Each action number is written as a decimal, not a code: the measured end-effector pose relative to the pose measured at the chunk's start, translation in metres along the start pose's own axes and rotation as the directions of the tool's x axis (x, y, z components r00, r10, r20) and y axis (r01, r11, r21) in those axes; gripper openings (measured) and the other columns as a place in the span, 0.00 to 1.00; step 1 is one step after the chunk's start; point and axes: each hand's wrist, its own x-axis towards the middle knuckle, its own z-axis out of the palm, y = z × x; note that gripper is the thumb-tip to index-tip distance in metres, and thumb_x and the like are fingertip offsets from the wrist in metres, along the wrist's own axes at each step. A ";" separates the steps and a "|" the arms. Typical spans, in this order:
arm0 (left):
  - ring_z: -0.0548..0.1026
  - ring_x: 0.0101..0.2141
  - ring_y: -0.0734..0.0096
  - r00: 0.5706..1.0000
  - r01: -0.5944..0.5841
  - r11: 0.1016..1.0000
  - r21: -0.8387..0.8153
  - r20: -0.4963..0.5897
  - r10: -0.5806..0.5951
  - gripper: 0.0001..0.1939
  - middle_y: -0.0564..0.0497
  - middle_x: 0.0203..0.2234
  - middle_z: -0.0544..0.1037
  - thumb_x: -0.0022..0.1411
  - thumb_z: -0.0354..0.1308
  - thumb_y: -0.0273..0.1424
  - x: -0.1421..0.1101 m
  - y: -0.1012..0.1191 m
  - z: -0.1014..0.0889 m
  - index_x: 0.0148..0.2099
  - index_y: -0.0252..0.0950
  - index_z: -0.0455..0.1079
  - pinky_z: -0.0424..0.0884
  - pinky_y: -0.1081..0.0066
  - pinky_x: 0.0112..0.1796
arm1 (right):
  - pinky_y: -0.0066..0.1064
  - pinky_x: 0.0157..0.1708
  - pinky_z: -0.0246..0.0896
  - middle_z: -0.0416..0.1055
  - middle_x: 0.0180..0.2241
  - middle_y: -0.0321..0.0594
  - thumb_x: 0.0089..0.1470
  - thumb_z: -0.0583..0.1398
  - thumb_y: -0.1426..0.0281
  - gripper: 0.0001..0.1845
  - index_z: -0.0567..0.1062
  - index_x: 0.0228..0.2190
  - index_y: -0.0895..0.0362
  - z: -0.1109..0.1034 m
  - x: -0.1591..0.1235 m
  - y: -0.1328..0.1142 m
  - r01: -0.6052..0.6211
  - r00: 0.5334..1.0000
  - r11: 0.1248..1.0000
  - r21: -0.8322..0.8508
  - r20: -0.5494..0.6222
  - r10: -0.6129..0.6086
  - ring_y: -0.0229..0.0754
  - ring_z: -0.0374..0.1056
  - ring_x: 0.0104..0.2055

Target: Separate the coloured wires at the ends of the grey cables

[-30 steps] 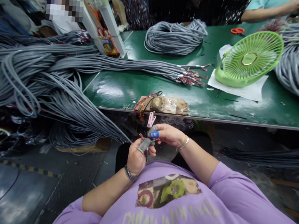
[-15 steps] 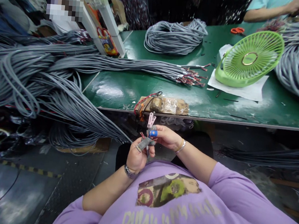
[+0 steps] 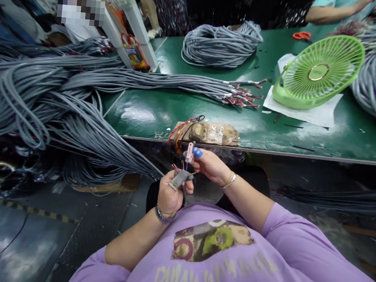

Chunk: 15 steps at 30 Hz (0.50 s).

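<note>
In my left hand (image 3: 170,196) is the end of a grey cable (image 3: 185,195), its thin coloured wires (image 3: 181,167) fanned out above the fingers. Grey wrapping covers a finger of this hand. My right hand (image 3: 210,166), with blue tape around the thumb, is closed at a pink clip (image 3: 189,153) just below the table edge. Its fingertips press against the clip's side. A blue wire runs up from the cable end toward the clip; whether the fingers also pinch it is hidden.
A wooden block (image 3: 216,134) with red and black leads lies at the edge of the green table (image 3: 144,115). Grey cables (image 3: 166,83) with stripped ends, a cable coil (image 3: 219,47), a green fan (image 3: 319,72) and orange-handled scissors (image 3: 301,35) are there. A co-worker's arm (image 3: 334,14) shows behind.
My right hand has moved up from the wire ends to the pink clip, apart from the left hand. The wires now stand spread above my left hand, which stays almost in place.
</note>
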 end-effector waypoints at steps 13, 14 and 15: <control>0.69 0.14 0.76 0.998 0.013 0.998 0.062 -0.059 -0.009 0.14 0.52 0.14 0.73 0.49 0.64 0.39 0.009 0.004 0.012 0.26 0.32 0.71 0.64 0.77 0.16 | 0.25 0.20 0.50 0.59 0.19 0.31 0.45 0.62 0.43 0.30 0.74 0.29 0.60 0.011 0.008 0.008 0.023 0.999 0.986 0.164 -0.046 -0.015 0.31 0.51 0.21; 0.69 0.14 0.76 0.998 0.015 0.998 0.065 -0.054 -0.012 0.14 0.52 0.14 0.73 0.49 0.64 0.39 0.009 0.004 0.012 0.26 0.32 0.71 0.64 0.77 0.16 | 0.24 0.20 0.50 0.59 0.20 0.31 0.45 0.63 0.44 0.29 0.75 0.29 0.60 0.012 0.009 0.007 0.027 0.998 0.982 0.188 -0.060 -0.016 0.31 0.51 0.21; 0.69 0.14 0.77 0.999 0.018 0.997 0.068 -0.052 -0.015 0.14 0.52 0.14 0.73 0.50 0.64 0.39 0.010 0.004 0.012 0.26 0.32 0.71 0.64 0.77 0.16 | 0.24 0.19 0.50 0.59 0.19 0.31 0.45 0.63 0.45 0.28 0.75 0.28 0.60 0.012 0.009 0.007 0.031 0.997 0.979 0.202 -0.073 -0.017 0.31 0.51 0.21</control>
